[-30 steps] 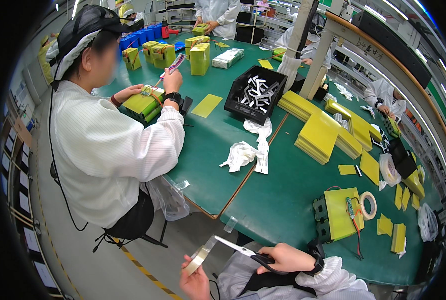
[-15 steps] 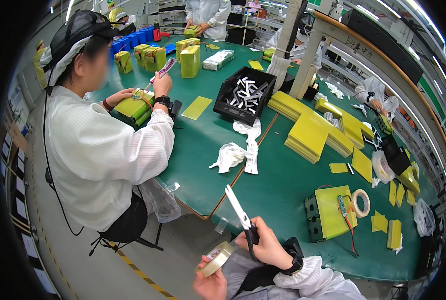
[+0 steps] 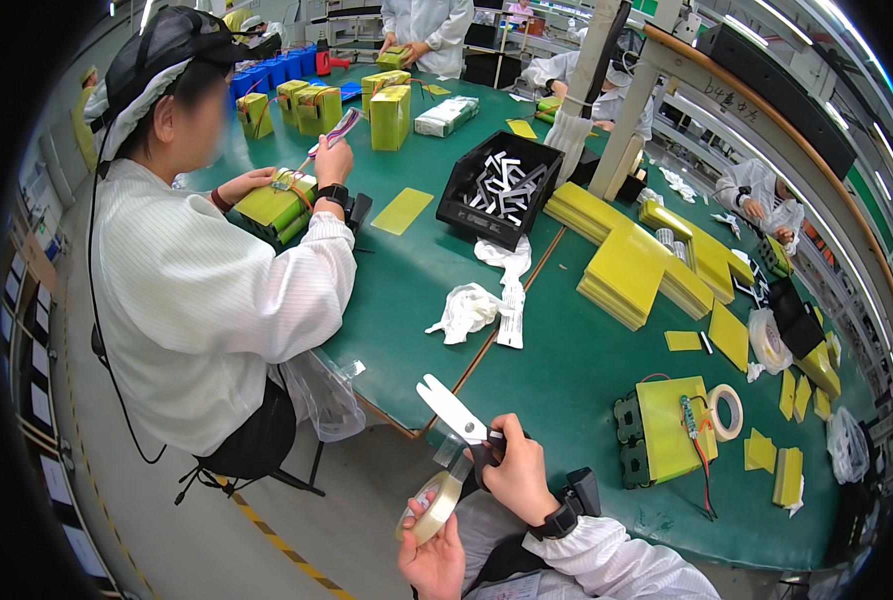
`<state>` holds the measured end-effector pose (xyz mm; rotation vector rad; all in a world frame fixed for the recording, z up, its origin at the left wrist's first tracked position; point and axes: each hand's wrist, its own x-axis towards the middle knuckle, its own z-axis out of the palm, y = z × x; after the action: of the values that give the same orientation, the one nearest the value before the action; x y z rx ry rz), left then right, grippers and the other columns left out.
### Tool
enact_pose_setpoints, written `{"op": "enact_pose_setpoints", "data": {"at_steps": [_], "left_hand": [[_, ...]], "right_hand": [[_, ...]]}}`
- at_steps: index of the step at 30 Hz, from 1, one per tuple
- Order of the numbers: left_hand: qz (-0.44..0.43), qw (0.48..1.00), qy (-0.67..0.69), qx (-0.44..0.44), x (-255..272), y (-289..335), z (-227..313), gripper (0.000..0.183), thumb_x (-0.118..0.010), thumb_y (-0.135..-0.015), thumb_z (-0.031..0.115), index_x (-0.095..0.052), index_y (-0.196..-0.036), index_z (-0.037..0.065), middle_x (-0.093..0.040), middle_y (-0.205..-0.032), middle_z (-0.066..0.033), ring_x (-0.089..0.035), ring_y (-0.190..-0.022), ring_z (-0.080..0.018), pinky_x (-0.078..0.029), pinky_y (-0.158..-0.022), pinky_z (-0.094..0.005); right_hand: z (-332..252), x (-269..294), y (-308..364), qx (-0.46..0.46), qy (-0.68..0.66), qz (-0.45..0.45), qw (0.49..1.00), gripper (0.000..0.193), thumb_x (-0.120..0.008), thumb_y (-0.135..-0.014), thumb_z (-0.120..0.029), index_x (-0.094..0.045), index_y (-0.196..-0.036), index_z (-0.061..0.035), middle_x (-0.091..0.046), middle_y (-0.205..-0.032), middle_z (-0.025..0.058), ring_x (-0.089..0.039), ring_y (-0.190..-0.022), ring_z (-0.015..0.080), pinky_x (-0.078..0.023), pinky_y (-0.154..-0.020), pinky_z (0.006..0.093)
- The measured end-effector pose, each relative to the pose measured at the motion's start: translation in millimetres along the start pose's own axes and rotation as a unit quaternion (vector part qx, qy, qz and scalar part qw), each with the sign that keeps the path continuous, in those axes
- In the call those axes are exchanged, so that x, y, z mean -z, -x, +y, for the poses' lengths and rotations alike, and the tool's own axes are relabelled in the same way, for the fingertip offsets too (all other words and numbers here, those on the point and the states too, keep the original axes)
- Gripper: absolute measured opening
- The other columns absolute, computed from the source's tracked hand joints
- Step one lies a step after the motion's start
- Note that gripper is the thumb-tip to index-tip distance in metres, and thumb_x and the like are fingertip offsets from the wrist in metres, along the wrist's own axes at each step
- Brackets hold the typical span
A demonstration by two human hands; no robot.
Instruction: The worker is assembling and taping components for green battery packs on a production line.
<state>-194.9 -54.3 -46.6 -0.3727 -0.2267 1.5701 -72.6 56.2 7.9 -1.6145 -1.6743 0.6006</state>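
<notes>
My left hand [image 3: 434,565] is closed around a roll of clear yellowish tape [image 3: 432,510], held low in front of the table's near edge. Just above and to the right, my right hand [image 3: 522,474] grips scissors [image 3: 454,410] by their black handles. The white blades point up and left, their tips slightly apart. A see-through strip of tape [image 3: 450,452] shows between the roll and the blades; whether it is joined to the roll I cannot tell. Right of my hands, a battery pack [image 3: 671,425] with a yellow-green top sheet, a small circuit board and red and black wires stands on the table.
Beside the pack lies a roll of masking tape [image 3: 724,413]. Stacked yellow-green sheets [image 3: 621,275] and a black bin [image 3: 496,190] of small white and dark strips stand farther back. Crumpled white cloth [image 3: 466,312] lies mid-table. At left a co-worker [image 3: 206,270] handles another pack.
The scissors have swung left, showing their blades broader and a little apart. My left hand and the tape roll have shifted slightly right. The whole view has moved a little.
</notes>
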Motion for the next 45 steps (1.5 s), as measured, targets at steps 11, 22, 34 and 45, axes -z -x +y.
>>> {"op": "enact_pose_setpoints", "data": {"at_steps": [11,22,34,45], "left_hand": [[0.058,0.994,-0.061,-0.062,0,-4,0,0.008,-0.056,-0.082,0.003,-0.055,-0.091,0.002,-0.058,-0.115,-0.0064,-0.037,-0.126,-0.0236,-0.020,-0.111,-0.0432],[-0.036,0.998,-0.052,0.009,3,-3,3,0.030,-0.049,-0.088,0.009,-0.051,-0.116,0.000,-0.047,-0.130,-0.0082,-0.037,-0.126,-0.0226,-0.017,-0.110,-0.0420],[0.063,0.990,-0.116,-0.052,2,-9,-1,0.007,-0.058,-0.082,0.008,-0.057,-0.088,0.005,-0.057,-0.118,-0.0049,-0.034,-0.128,-0.0224,-0.020,-0.110,-0.0414],[-0.018,0.999,-0.028,0.022,5,-6,10,0.028,-0.048,-0.089,0.010,-0.052,-0.114,-0.001,-0.048,-0.128,-0.0098,-0.038,-0.124,-0.0248,-0.019,-0.110,-0.0431]], "right_hand": [[-7,1,7,-0.001,-0.013,0.004,1.000,0.035,-0.064,-0.062,0.002,-0.048,-0.091,-0.0058,-0.056,-0.060,0.0102,-0.058,-0.057,0.0287,-0.044,-0.051,0.0371],[2,-7,8,0.077,0.050,0.038,0.995,0.030,-0.067,-0.063,-0.001,-0.049,-0.087,-0.0044,-0.053,-0.058,0.0086,-0.055,-0.053,0.0264,-0.043,-0.050,0.0343],[1,12,-1,0.021,0.045,0.050,0.998,0.037,-0.070,-0.069,-0.009,-0.050,-0.099,0.0002,-0.057,-0.063,0.0162,-0.057,-0.053,0.0291,-0.044,-0.050,0.0354],[-2,123,51,0.006,0.080,-0.358,0.930,0.047,-0.073,-0.070,-0.039,-0.063,-0.091,0.0019,-0.051,-0.049,0.0129,-0.052,-0.042,0.0259,-0.041,-0.043,0.0304]]}}
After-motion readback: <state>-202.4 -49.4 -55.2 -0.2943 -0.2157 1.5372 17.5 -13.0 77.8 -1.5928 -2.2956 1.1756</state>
